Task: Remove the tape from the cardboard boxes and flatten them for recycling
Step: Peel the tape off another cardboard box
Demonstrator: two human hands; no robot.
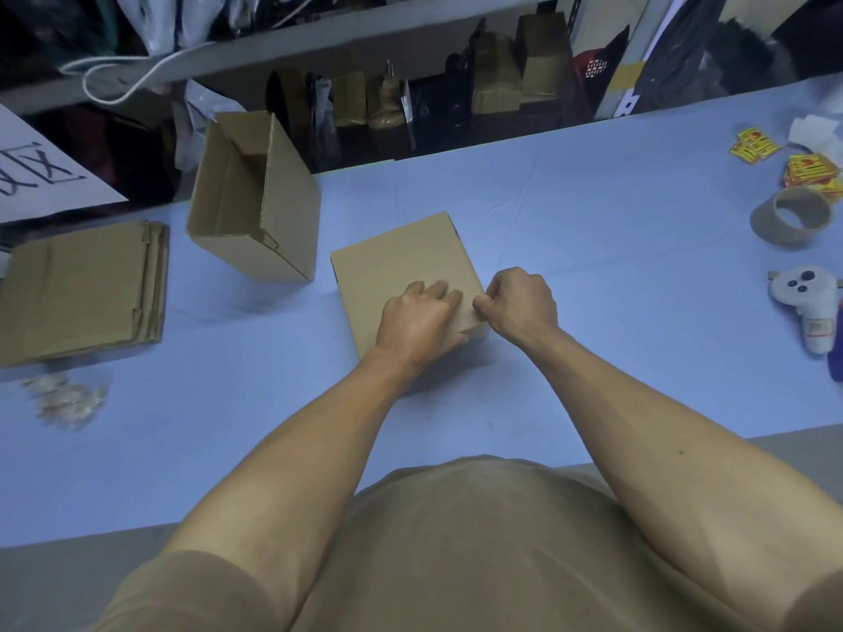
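A closed brown cardboard box (397, 266) sits in the middle of the blue table (593, 275). My left hand (417, 319) lies on the box's top near its right front corner, fingers bent and pressing down. My right hand (520, 303) is at the box's right edge, fingers curled, thumb and forefinger pinching at that edge; the tape itself is too faint to make out. A second box (255, 198) stands open on its side at the back left. A stack of flattened boxes (82, 294) lies at the far left.
A crumpled wad of clear tape (68, 401) lies at the front left. At the right are an empty tape core (791, 216), yellow stickers (812, 171) and a white controller (807, 312). Shelves with packages stand behind the table.
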